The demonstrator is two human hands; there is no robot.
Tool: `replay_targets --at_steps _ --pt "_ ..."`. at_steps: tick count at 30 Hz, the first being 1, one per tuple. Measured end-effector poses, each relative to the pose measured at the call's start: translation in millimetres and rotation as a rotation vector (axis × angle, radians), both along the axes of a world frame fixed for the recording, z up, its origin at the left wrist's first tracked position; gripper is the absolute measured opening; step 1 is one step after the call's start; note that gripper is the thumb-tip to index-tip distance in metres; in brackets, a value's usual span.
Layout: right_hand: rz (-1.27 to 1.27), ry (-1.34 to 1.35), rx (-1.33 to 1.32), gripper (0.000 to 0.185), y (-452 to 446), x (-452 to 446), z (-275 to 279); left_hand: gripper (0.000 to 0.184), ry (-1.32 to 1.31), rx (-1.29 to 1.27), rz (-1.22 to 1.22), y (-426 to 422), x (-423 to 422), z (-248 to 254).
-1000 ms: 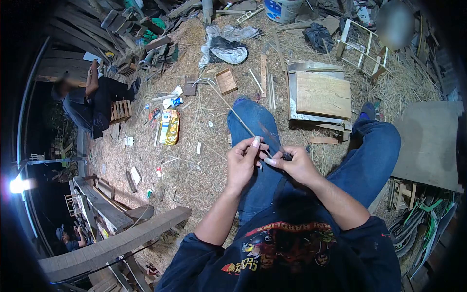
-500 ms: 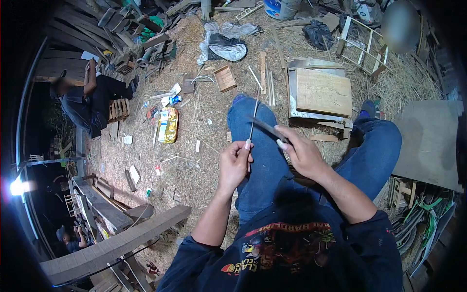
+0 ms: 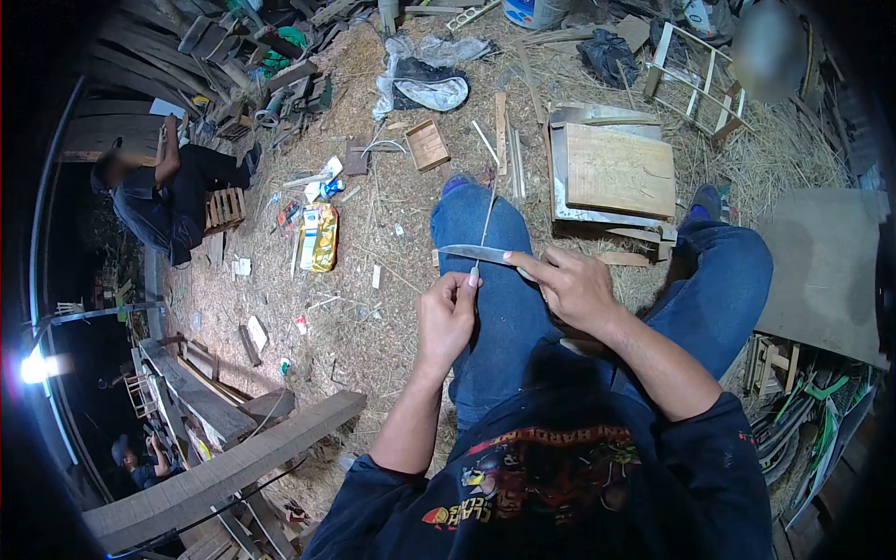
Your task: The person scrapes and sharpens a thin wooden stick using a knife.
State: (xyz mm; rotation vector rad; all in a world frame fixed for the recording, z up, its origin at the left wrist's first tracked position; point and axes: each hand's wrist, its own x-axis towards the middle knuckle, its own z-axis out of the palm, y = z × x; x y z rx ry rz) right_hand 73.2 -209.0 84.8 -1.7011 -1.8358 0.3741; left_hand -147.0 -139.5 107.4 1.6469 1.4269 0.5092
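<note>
Left hand (image 3: 446, 315) pinches thin strip (image 3: 488, 217); right hand (image 3: 581, 289) grips knife (image 3: 476, 252). Strip probably light, springy, splintery; best pinched near its end, clear of the edge.

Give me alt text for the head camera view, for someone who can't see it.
A person's right hand holds a knife across a thin strip gripped by the left hand, above a jeans-clad leg. Beyond, a small wooden box sits on straw-littered ground.
</note>
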Motion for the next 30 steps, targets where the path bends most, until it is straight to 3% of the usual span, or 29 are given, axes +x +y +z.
replay_targets --at_steps 12,18,21,23,25,29,30 --pt "0.024 -0.013 0.012 0.052 7 5 -6 0.033 0.081 0.088 -0.157 10 2 2" --pt "0.039 -0.013 0.174 0.051 7 0 -12 0.035 0.06 0.049 -0.156 12 2 1" --pt "-0.1 -0.033 -0.019 0.052 17 17 -3 0.036 0.036 0.008 -0.14 10 -3 -5" --pt "-0.1 -0.037 -0.01 0.049 16 13 -9 0.036 0.021 -0.032 -0.129 12 -2 -6" --pt "0.054 -0.054 0.132 0.048 7 1 -11 0.036 0.012 -0.053 -0.097 11 -1 -5" --pt "0.003 0.01 0.049 0.052 14 5 -12 0.035 -0.055 -0.024 -0.118 10 -5 -15" --pt "0.003 0.006 0.116 0.046 13 4 -13 0.034 -0.066 -0.027 -0.111 10 -4 -13"
